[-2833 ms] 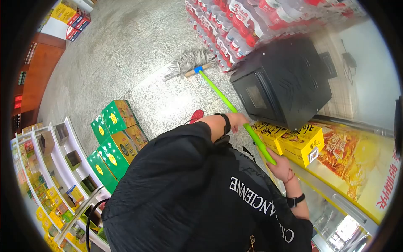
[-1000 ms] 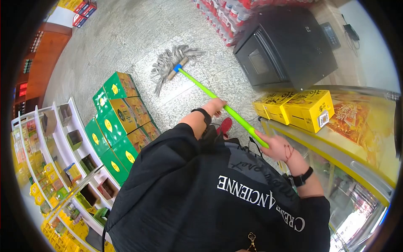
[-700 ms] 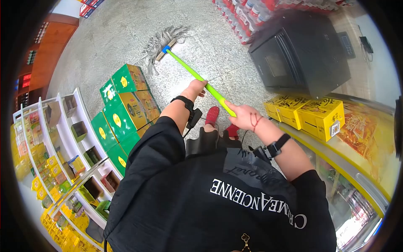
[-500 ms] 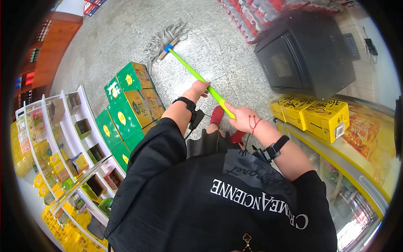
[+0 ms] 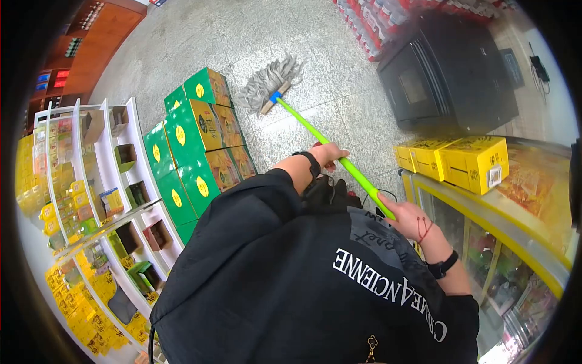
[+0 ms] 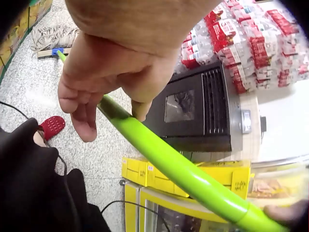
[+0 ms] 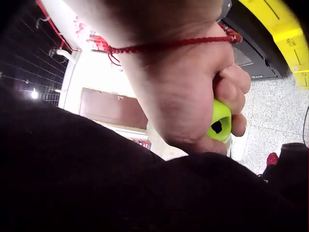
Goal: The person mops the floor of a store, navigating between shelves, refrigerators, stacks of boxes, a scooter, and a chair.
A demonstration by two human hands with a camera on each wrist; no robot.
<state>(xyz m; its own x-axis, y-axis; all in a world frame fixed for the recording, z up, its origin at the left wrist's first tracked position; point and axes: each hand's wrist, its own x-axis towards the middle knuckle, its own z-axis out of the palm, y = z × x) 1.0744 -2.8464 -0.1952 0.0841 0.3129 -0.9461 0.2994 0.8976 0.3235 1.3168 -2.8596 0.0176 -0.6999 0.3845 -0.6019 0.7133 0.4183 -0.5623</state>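
A mop with a lime-green handle (image 5: 312, 130) reaches diagonally out from the body. Its grey strand head (image 5: 270, 80), joined by a blue clamp to a wooden bar, lies on the speckled floor beside the stacked green boxes. My left hand (image 5: 327, 153) grips the handle partway down. In the left wrist view, its thumb and loosely bent fingers (image 6: 84, 121) go round the pole. Closer to the body, my right hand (image 5: 410, 219) holds the top end. The right wrist view shows the fingers wrapped round it, with the pole's hollow end (image 7: 218, 126) poking out.
Green cartons (image 5: 182, 142) are stacked at the left, next to white shelving (image 5: 154, 236). On the right stand a black cabinet (image 5: 445, 76) and yellow boxes (image 5: 473, 161) on a glass display counter (image 5: 521, 233). Packs of red-labelled bottles (image 5: 376, 27) are behind. A red shoe (image 6: 52, 126) shows below.
The mop head swung left from beside the bottle packs, went farther out, then came back nearer the body. Both hands have drawn back and to the right, still gripping the handle.
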